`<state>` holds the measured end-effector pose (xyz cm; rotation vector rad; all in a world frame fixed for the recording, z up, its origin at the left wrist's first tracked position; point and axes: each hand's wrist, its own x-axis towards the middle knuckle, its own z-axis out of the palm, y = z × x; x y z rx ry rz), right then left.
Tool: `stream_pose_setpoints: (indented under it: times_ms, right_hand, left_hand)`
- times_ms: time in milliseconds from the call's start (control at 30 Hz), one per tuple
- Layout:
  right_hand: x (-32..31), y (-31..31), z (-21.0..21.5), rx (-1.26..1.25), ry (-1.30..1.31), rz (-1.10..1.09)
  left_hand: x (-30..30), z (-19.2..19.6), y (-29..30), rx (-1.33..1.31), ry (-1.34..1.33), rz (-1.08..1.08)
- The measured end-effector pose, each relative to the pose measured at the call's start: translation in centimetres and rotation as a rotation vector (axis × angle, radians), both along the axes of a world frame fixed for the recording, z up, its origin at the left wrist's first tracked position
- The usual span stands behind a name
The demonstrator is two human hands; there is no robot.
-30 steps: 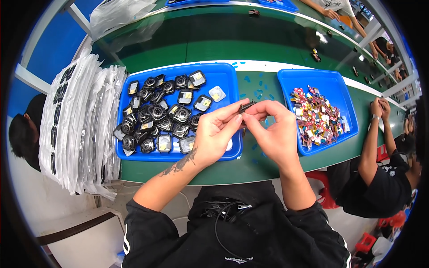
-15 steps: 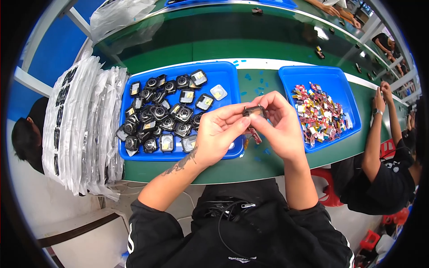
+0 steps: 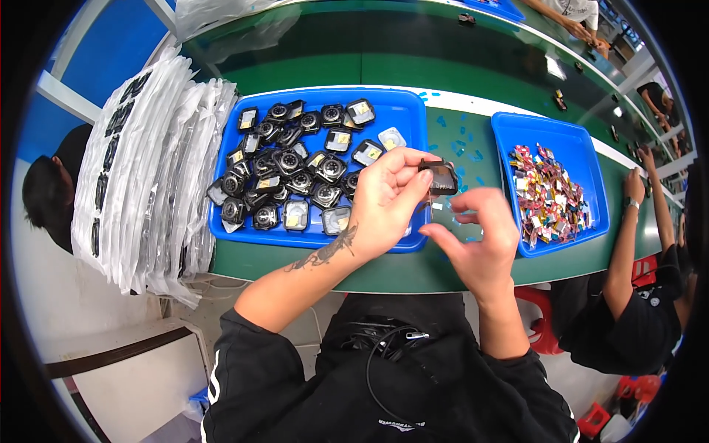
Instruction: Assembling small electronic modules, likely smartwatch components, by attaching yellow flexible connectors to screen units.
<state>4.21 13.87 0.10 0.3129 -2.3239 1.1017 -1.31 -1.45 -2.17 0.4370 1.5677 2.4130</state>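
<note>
Black, a small watch-like case (image 3: 442, 179) is clamped at its left end by the left hand (image 3: 385, 198), held above the bench (image 3: 413, 273) just beyond the right edge of the left blue tray (image 3: 406, 112). Its long axis is turned roughly along the bench's near edge. From the right hand (image 3: 484, 240), its thumb and fingers parted (nothing clearly seen between them), it is found leftward, toward the far edge
</note>
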Motion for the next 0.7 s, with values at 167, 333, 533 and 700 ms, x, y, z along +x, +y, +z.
stream_pose_setpoints:
  times_ms: [167,333,533,700]
  right_hand:
    - [-0.2,-0.5,-1.7,0.07,0.051,0.043]
    - [-0.1,-0.9,-1.8,-0.299,-0.106,0.096]
    - [0.1,-0.1,-1.7,-0.652,-0.419,0.167]
    - [0.2,0.2,-1.2,-0.66,-0.395,0.212]
  left_hand:
    - [0.4,0.0,0.3,0.033,-0.017,0.033]
    - [0.4,0.3,0.2,0.013,-0.042,0.048]
    - [0.1,0.9,-0.2,-0.128,-0.13,-0.026]
    - [0.2,2.0,-0.5,-0.091,-0.039,-0.056]
